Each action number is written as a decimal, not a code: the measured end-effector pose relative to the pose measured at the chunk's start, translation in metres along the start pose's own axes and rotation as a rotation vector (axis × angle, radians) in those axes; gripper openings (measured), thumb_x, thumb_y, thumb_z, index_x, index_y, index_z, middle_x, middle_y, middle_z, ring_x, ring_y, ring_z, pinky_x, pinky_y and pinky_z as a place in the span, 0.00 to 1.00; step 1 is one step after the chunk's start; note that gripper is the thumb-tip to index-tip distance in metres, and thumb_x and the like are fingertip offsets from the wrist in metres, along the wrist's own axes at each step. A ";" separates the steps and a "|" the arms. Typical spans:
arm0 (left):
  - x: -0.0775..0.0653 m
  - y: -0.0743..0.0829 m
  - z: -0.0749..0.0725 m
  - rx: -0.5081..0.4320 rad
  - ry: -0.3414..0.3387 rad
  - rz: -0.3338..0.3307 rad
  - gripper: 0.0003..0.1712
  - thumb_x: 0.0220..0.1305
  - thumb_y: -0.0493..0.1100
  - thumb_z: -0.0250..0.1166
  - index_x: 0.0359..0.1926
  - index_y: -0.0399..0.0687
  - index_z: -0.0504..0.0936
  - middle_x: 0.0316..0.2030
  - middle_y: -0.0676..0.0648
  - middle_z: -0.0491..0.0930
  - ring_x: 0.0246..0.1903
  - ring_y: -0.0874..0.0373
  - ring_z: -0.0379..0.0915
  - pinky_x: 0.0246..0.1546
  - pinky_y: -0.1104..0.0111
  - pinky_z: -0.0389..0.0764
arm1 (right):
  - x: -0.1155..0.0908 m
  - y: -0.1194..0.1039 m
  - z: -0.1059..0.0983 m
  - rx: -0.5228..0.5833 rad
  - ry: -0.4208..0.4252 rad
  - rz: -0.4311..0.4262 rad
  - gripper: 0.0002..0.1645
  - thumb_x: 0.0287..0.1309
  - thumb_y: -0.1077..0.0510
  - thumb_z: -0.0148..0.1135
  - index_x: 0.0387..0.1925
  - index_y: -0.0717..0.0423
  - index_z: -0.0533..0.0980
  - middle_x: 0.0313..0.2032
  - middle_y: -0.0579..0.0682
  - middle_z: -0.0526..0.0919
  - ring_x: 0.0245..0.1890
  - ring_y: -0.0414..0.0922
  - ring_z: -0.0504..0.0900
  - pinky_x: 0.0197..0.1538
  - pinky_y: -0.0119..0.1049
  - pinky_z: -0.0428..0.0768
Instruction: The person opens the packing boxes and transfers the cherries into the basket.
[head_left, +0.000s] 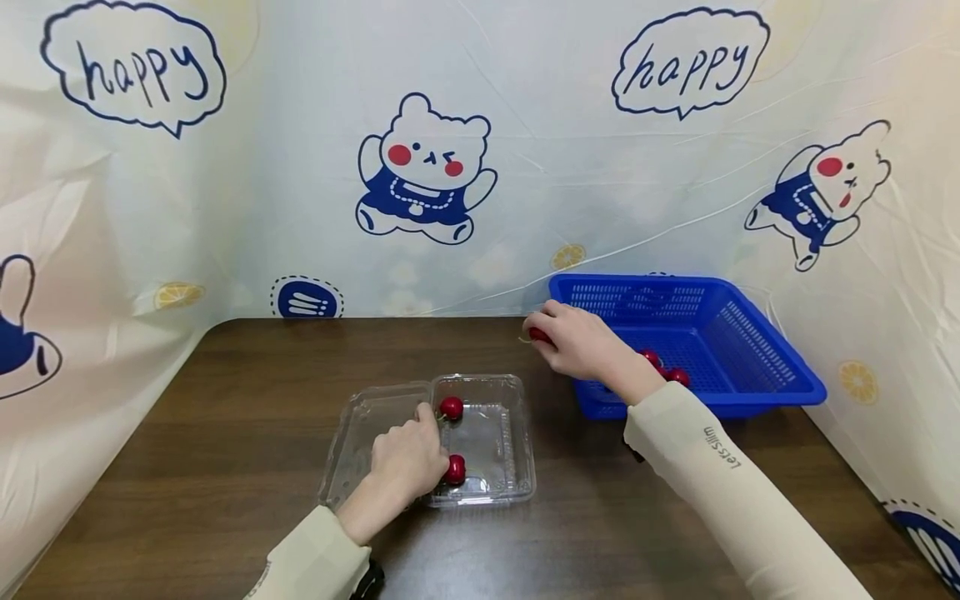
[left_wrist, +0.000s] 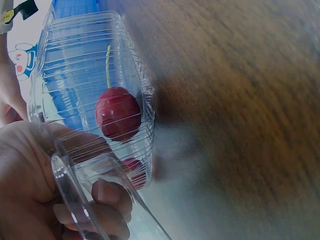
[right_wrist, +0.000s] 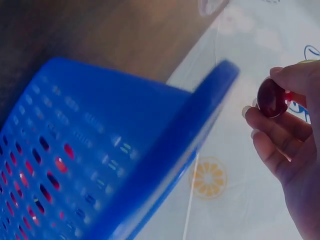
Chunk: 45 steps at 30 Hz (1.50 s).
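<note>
A clear plastic clamshell box (head_left: 491, 450) lies opened flat on the table, its lid (head_left: 356, 433) to the left. Two red cherries sit in its base, one at the back (head_left: 452, 407) and one in front (head_left: 455, 469). My left hand (head_left: 408, 458) grips the box at the seam between lid and base; in the left wrist view, curled fingers (left_wrist: 107, 212) show through the lid. Near the left rim of the blue basket (head_left: 772, 367), my right hand (head_left: 573, 337) pinches a dark red cherry (right_wrist: 272, 98) between thumb and fingers. Several cherries (head_left: 677, 377) lie in the basket, partly hidden by my right arm.
The brown wooden table (head_left: 247, 392) carries both containers, the basket standing at the back right. A printed cloth (head_left: 300, 183) with bears and "happy" bubbles hangs behind the table and along its sides.
</note>
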<state>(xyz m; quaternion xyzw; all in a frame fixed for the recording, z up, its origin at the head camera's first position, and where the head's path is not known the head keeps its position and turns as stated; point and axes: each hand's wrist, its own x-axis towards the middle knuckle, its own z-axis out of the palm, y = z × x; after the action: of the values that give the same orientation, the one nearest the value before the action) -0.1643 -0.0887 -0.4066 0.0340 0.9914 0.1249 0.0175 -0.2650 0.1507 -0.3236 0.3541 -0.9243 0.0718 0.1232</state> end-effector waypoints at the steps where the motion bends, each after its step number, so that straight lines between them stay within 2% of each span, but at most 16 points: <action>1: 0.000 0.000 0.000 0.002 -0.001 -0.002 0.20 0.53 0.45 0.62 0.39 0.36 0.66 0.23 0.37 0.82 0.20 0.43 0.78 0.17 0.53 0.75 | 0.000 0.001 -0.002 0.006 0.000 0.008 0.14 0.55 0.59 0.65 0.45 0.55 0.81 0.40 0.56 0.82 0.35 0.51 0.80 0.41 0.48 0.84; 11: 0.000 0.002 0.000 0.001 -0.008 -0.002 0.21 0.54 0.46 0.63 0.40 0.36 0.66 0.23 0.37 0.82 0.20 0.44 0.77 0.17 0.54 0.75 | -0.007 0.016 -0.009 -0.013 -0.053 0.097 0.14 0.57 0.59 0.64 0.46 0.55 0.81 0.39 0.55 0.80 0.32 0.49 0.78 0.39 0.47 0.82; 21: 0.001 0.001 0.000 -0.006 -0.014 0.000 0.21 0.54 0.46 0.62 0.40 0.35 0.66 0.22 0.37 0.82 0.18 0.45 0.76 0.16 0.54 0.74 | -0.020 0.044 -0.017 0.037 -0.064 0.216 0.17 0.58 0.58 0.63 0.49 0.57 0.79 0.43 0.58 0.80 0.38 0.53 0.80 0.45 0.52 0.83; 27: 0.000 0.001 -0.002 -0.005 -0.014 -0.004 0.21 0.54 0.45 0.63 0.41 0.35 0.67 0.23 0.37 0.82 0.19 0.44 0.77 0.17 0.53 0.75 | -0.027 0.057 -0.019 0.043 -0.099 0.275 0.18 0.59 0.59 0.61 0.51 0.58 0.78 0.46 0.62 0.80 0.42 0.56 0.80 0.48 0.56 0.81; 37: -0.001 0.002 -0.004 -0.005 -0.020 0.000 0.21 0.54 0.46 0.63 0.41 0.35 0.67 0.23 0.37 0.82 0.19 0.44 0.77 0.18 0.53 0.75 | -0.035 0.069 -0.017 0.075 -0.110 0.325 0.19 0.58 0.61 0.62 0.51 0.59 0.78 0.47 0.64 0.79 0.44 0.58 0.79 0.50 0.58 0.81; 45: -0.001 0.001 -0.003 -0.007 -0.021 0.004 0.20 0.54 0.45 0.62 0.40 0.35 0.66 0.23 0.37 0.82 0.20 0.43 0.78 0.18 0.53 0.75 | -0.045 0.082 -0.013 0.088 -0.175 0.382 0.19 0.59 0.63 0.60 0.53 0.63 0.76 0.48 0.67 0.77 0.47 0.62 0.76 0.53 0.62 0.76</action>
<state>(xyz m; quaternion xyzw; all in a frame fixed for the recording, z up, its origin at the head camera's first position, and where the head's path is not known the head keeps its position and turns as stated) -0.1635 -0.0887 -0.4032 0.0371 0.9907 0.1281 0.0279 -0.2858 0.2426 -0.3274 0.1826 -0.9777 0.1032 0.0109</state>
